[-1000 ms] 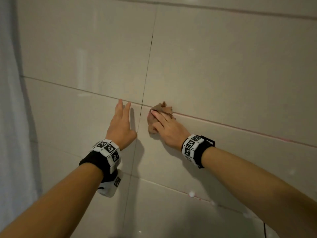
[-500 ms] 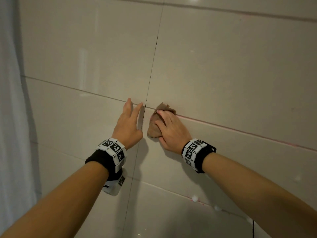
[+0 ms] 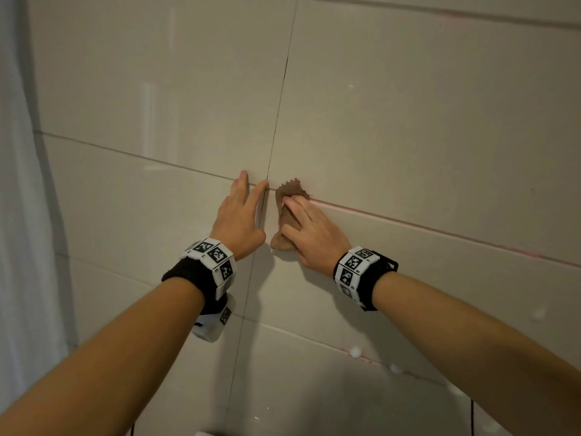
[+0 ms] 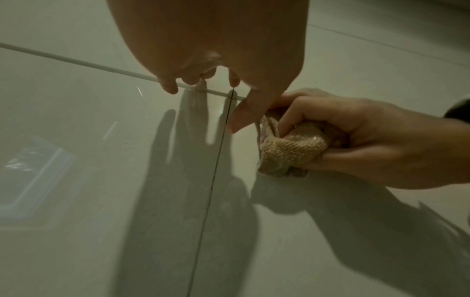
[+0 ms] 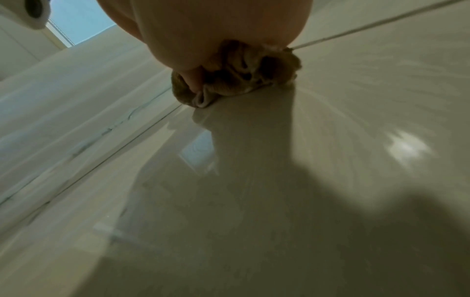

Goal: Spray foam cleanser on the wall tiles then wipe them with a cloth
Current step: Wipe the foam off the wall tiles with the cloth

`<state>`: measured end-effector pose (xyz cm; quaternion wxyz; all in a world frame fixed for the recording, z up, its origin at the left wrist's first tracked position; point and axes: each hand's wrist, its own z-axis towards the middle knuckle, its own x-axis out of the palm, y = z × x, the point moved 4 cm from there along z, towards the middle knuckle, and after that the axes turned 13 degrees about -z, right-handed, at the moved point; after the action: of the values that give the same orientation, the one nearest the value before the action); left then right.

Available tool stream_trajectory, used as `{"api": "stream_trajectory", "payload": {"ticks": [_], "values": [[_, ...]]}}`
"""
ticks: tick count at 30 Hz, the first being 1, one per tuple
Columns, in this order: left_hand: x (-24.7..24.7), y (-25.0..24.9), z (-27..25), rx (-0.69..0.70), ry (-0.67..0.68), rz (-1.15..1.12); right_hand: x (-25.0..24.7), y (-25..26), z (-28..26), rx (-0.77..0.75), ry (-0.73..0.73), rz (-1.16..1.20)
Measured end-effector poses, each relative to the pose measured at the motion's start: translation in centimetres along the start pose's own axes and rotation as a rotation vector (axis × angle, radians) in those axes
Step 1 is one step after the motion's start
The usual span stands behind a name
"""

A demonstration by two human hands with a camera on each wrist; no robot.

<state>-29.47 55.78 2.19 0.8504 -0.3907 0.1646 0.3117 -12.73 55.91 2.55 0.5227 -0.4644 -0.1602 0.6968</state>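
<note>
Glossy beige wall tiles (image 3: 408,121) fill the head view, split by a dark vertical joint and pinkish horizontal joints. My right hand (image 3: 309,234) grips a bunched brown cloth (image 3: 287,212) and presses it on the wall just right of the vertical joint. The left wrist view shows the cloth (image 4: 292,148) clutched in curled fingers; the right wrist view shows the cloth (image 5: 244,74) crumpled under the palm. My left hand (image 3: 240,215) lies flat on the tile beside it, fingers straight, fingertips at the joint crossing, holding nothing. No spray can is in view.
A white curtain (image 3: 19,215) hangs along the left edge. Small white foam blobs (image 3: 355,351) cling to the lower horizontal joint at the right. A thin dark cable (image 3: 471,416) runs down at the bottom right.
My right hand has drawn the cloth a little left and down toward the vertical joint. My left hand has slid right, so the two hands now nearly touch.
</note>
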Motion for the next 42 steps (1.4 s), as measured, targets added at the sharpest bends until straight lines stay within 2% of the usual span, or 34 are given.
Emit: {"api": "stream_trajectory", "payload": {"ticks": [8,16,23,32,42], "values": [[0.1,-0.5,0.1,-0.014,0.025,0.003,-0.7,-0.2,0.3,0.087,-0.016,-0.076],[-0.5,-0.2,0.1,-0.009,0.004,-0.013,-1.3,-0.5,0.5,0.114,-0.053,-0.105],[-0.4,-1.6,-0.5,0.011,0.029,0.002,-1.5,-1.1,0.6,0.109,-0.026,-0.145],[-1.1,-3.3,-1.0,-0.041,0.07,0.055,-1.9,-2.6,-1.8,0.13,-0.007,-0.172],[2.4,-7.5,-0.4,0.021,0.116,0.03,-3.5,-5.3,-7.1,0.171,-0.028,-0.193]]}}
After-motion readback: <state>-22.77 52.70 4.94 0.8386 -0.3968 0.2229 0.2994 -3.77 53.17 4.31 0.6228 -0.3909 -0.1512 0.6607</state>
